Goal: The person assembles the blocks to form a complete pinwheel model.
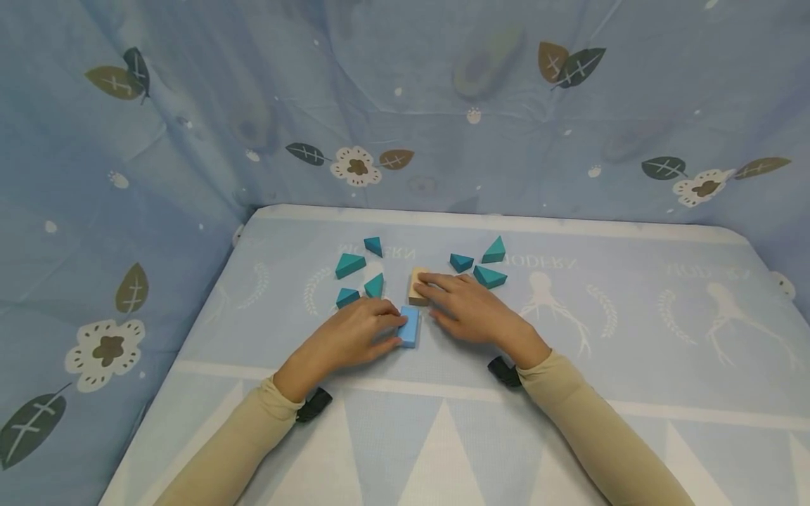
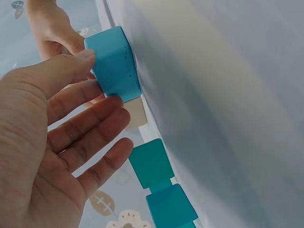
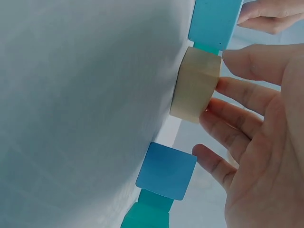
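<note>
A light blue rectangular block [image 1: 409, 327] lies on the cloth, with my left hand [image 1: 357, 332] at its left side. In the left wrist view the thumb touches the block's upper edge and the other fingers are loosely extended. Just beyond it lies a natural wood block [image 1: 415, 298]. My right hand [image 1: 473, 309] reaches over this block from the right, fingertips at its top edge in the right wrist view. Neither hand curls round its block. The two blocks lie nearly end to end.
Teal and darker blue triangular blocks lie in two groups: several at left, including a teal one [image 1: 349, 265], and three at right, including another teal one [image 1: 490, 276]. A pale patterned cloth [image 1: 633, 316] covers the table; a blue printed curtain [image 1: 430, 105] hangs behind.
</note>
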`<state>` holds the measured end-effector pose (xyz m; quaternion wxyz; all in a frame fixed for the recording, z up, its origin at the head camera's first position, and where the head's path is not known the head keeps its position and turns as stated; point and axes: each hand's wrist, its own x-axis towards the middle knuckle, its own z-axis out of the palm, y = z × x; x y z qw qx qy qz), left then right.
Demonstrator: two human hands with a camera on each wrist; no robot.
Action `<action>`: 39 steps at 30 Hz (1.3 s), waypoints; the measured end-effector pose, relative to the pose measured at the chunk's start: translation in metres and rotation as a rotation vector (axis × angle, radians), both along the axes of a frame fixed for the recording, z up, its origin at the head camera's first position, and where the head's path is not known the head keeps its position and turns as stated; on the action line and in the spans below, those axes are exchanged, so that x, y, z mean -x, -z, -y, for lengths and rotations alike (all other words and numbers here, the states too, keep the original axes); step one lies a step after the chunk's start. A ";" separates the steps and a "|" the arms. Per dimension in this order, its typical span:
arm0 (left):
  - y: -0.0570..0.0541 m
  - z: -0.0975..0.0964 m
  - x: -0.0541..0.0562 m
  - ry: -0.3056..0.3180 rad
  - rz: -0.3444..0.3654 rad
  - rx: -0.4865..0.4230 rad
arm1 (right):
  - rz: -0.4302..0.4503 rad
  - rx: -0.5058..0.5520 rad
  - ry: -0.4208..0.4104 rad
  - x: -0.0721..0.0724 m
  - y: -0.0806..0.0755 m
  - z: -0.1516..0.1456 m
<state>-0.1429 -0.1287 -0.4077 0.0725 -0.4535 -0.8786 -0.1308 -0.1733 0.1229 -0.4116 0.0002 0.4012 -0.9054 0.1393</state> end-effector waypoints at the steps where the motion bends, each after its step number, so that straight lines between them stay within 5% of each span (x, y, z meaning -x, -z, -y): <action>1: 0.000 0.000 0.000 0.000 -0.003 0.000 | 0.000 -0.001 -0.002 0.000 0.000 0.000; 39: -0.001 -0.005 -0.003 -0.009 -0.058 0.044 | -0.016 -0.010 -0.056 -0.004 -0.002 0.006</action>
